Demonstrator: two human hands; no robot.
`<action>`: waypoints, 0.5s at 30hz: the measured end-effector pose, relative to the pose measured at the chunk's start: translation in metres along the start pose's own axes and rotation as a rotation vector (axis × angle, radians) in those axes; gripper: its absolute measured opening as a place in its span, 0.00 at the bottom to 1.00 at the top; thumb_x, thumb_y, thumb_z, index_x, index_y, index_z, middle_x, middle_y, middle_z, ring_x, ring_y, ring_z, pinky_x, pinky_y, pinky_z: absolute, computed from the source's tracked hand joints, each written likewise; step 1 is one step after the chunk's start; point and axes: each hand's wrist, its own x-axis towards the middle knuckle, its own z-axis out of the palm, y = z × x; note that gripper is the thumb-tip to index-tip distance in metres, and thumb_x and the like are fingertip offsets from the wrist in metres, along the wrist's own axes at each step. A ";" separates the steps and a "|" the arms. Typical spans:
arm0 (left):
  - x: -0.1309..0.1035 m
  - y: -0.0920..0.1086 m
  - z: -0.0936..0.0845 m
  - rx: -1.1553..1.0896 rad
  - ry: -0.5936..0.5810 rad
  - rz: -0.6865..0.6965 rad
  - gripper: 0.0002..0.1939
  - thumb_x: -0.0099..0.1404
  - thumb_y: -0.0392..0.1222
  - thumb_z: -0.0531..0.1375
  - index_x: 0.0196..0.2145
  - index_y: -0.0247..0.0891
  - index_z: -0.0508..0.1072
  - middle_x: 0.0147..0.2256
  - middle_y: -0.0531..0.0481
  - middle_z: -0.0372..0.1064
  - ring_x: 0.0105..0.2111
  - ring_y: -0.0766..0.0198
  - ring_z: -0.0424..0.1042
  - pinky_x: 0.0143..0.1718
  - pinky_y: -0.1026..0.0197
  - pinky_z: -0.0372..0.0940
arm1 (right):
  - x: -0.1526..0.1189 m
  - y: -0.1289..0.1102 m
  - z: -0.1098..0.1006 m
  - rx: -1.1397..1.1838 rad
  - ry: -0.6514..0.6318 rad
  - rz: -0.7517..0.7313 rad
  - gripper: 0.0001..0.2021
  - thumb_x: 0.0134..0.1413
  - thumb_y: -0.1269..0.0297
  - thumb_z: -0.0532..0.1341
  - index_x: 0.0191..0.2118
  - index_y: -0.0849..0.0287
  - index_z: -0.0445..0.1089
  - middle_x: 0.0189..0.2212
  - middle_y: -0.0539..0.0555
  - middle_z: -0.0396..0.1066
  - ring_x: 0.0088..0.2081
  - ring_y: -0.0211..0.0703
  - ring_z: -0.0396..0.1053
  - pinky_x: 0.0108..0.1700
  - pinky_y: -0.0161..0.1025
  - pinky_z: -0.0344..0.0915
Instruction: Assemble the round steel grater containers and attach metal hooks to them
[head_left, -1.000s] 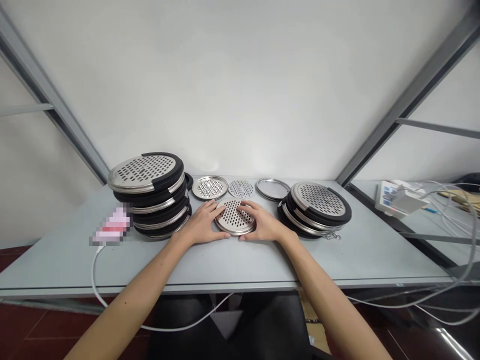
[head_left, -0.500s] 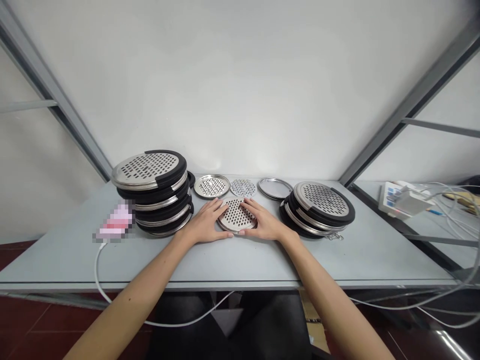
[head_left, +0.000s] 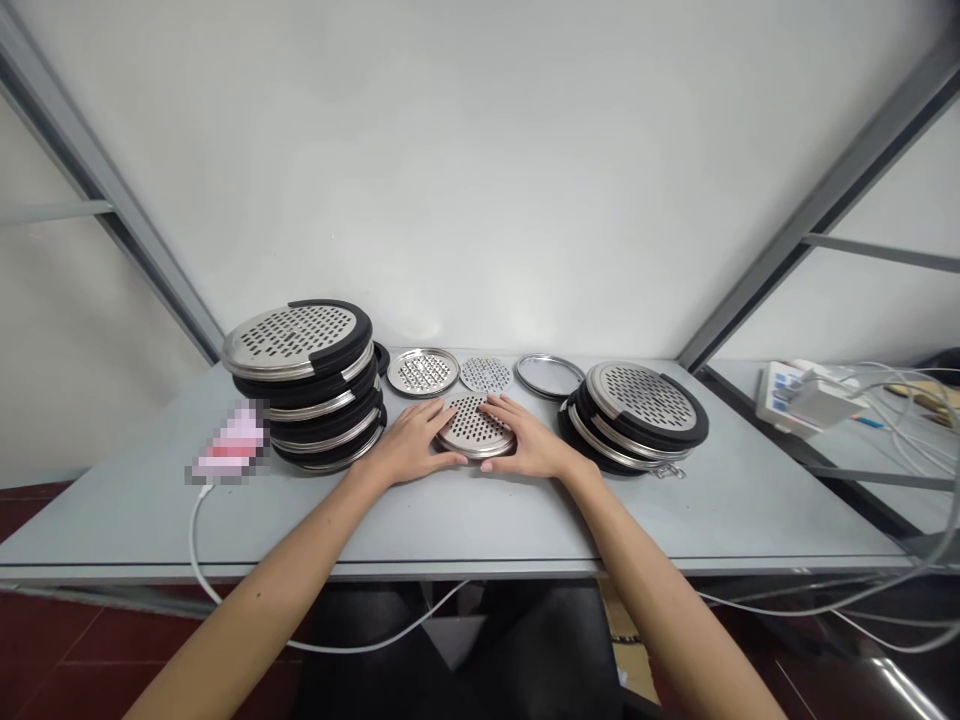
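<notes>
A round silver metal disc [head_left: 474,425] with rows of dark slots is at the middle of the grey table. My left hand [head_left: 414,442] grips its left edge, thumb at the near rim and fingers on the top. On the opposite side, my right hand [head_left: 529,440] grips the right edge in the same way. Behind the disc lie a slotted plate with a raised rim [head_left: 424,373], a thin perforated sheet [head_left: 486,375] and a shallow plain metal dish [head_left: 550,376].
Stacks of slotted discs with black edging stand at the left [head_left: 296,338] and right [head_left: 646,398]. A pixelated pink item [head_left: 231,443] with a white cable [head_left: 193,540] lies at the left. A power strip [head_left: 784,400] and cables are at far right.
The near edge of the disc between my hands is slightly higher in view, with more of its side showing. Both hands keep nearly the same place around it.
</notes>
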 end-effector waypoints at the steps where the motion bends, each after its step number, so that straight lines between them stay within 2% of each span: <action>1: 0.001 0.001 -0.001 -0.015 0.033 0.005 0.39 0.60 0.64 0.60 0.60 0.37 0.64 0.62 0.35 0.58 0.62 0.44 0.58 0.61 0.42 0.55 | 0.000 0.000 -0.001 0.019 0.024 -0.023 0.47 0.37 0.45 0.71 0.64 0.59 0.59 0.66 0.66 0.51 0.67 0.64 0.47 0.65 0.61 0.49; 5: 0.004 0.002 -0.007 -0.105 0.150 0.058 0.26 0.66 0.57 0.57 0.54 0.37 0.69 0.54 0.39 0.69 0.55 0.50 0.67 0.57 0.46 0.61 | 0.003 0.000 -0.006 0.088 0.201 -0.091 0.28 0.49 0.60 0.67 0.57 0.57 0.66 0.56 0.62 0.68 0.58 0.56 0.65 0.60 0.55 0.60; 7: 0.005 0.002 -0.008 -0.156 0.196 0.048 0.24 0.67 0.55 0.56 0.52 0.36 0.71 0.50 0.40 0.71 0.52 0.52 0.69 0.54 0.48 0.63 | 0.004 0.000 -0.006 0.110 0.282 -0.085 0.21 0.53 0.65 0.64 0.54 0.57 0.69 0.51 0.60 0.72 0.52 0.52 0.70 0.56 0.52 0.65; 10: 0.005 0.002 -0.008 -0.220 0.252 0.022 0.21 0.68 0.54 0.56 0.49 0.35 0.72 0.47 0.41 0.73 0.49 0.53 0.70 0.52 0.49 0.65 | 0.004 0.000 -0.005 0.130 0.343 -0.081 0.16 0.54 0.66 0.63 0.50 0.57 0.71 0.46 0.57 0.75 0.48 0.49 0.73 0.52 0.48 0.67; 15: 0.005 0.001 -0.008 -0.259 0.267 0.080 0.19 0.64 0.48 0.62 0.50 0.38 0.72 0.47 0.43 0.73 0.48 0.54 0.71 0.51 0.51 0.65 | 0.003 0.001 -0.002 0.146 0.378 -0.090 0.13 0.55 0.65 0.63 0.47 0.55 0.73 0.44 0.55 0.76 0.46 0.49 0.74 0.51 0.47 0.68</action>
